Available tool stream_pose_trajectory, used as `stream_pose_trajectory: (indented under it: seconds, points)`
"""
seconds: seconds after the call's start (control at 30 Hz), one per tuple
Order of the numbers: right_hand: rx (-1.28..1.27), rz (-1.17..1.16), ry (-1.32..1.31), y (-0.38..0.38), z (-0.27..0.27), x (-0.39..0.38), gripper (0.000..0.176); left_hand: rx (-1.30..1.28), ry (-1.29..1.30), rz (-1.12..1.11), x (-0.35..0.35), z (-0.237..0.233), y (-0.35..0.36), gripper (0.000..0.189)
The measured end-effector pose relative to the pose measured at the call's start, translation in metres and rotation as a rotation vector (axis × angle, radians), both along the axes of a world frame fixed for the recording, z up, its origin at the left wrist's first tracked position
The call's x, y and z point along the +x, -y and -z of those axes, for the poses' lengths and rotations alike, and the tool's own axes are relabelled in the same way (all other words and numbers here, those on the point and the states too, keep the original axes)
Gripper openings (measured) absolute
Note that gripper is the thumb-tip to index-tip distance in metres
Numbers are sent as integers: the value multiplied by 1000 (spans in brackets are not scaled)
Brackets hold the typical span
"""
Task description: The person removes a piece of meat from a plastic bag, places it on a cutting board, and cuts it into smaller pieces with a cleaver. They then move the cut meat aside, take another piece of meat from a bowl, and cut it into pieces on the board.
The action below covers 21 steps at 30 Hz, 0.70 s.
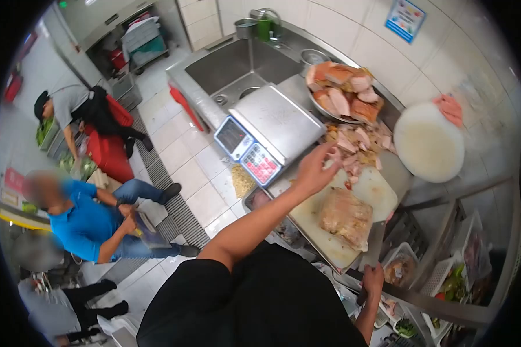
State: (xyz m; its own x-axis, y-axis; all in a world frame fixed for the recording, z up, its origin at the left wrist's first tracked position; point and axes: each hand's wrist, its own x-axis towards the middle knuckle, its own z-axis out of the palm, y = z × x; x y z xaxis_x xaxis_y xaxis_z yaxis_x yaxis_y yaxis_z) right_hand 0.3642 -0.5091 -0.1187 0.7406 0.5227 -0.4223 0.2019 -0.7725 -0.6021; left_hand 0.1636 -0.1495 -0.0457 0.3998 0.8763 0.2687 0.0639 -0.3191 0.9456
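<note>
The left hand (318, 170) is partly open, fingers loosely curled, at the near left side of the chopped meat (353, 144); whether its fingertips touch any piece, I cannot tell. The right hand (373, 279) is closed around a dark handle (362, 297) at the near right edge of the surface (408, 184); the grip hides part of the handle, and what it belongs to is hard to make out. Between the hands, a large block of meat (346, 218) lies on a pale cutting board (378, 194). The scale (278, 124) stands left of the chopped meat, and a heaped bowl (324, 111) sits at the far side. The scale's display is unreadable.
</note>
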Motion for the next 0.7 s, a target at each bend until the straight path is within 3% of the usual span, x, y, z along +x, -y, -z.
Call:
stream_pose_trajectory:
  seconds: [0.07,0.17,0.23,0.3,0.33,0.47,0.63,0.7]
  points:
    - [8,-59,99,10,21,9,26,275,-74,-38,8,36,-9,50]
    - [-9,-140,136,10,10,4,30,605,-254,-70,20,42,-27,48]
    - [-5,-46,64,8,7,-4,30,579,-317,58,33,44,-41,57]
    - [2,38,-19,8,5,-3,31,859,-606,128,51,56,-52,72]
    - [-1,26,-12,6,7,-2,31,831,-722,221,61,62,-58,86]
    - [-48,71,-45,8,7,-8,32,867,-923,361,99,89,-71,94]
    - [-110,134,-92,9,7,-12,37,767,-868,360,155,123,-65,85]
    - [-129,118,-79,12,14,-12,39,840,-746,207,179,138,-74,78]
